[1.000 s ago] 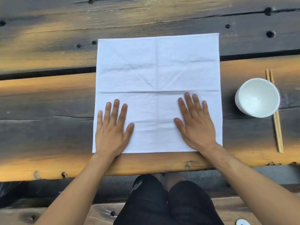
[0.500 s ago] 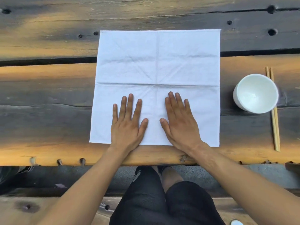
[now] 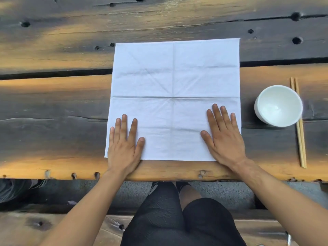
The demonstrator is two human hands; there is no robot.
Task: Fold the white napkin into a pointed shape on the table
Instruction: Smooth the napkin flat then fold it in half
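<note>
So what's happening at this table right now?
A person sits at a wooden table with a white napkin spread flat and fully open in front of them. The left hand presses flat on its near left corner, the right hand on its near right corner. Old crease lines cross the cloth, but no fold is made yet. To the right stand a white bowl and a pair of chopsticks, untouched.

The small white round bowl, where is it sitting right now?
In the head view, the small white round bowl sits on the dark wooden plank table, right of the white square napkin, against a pair of light wooden chopsticks.
</note>
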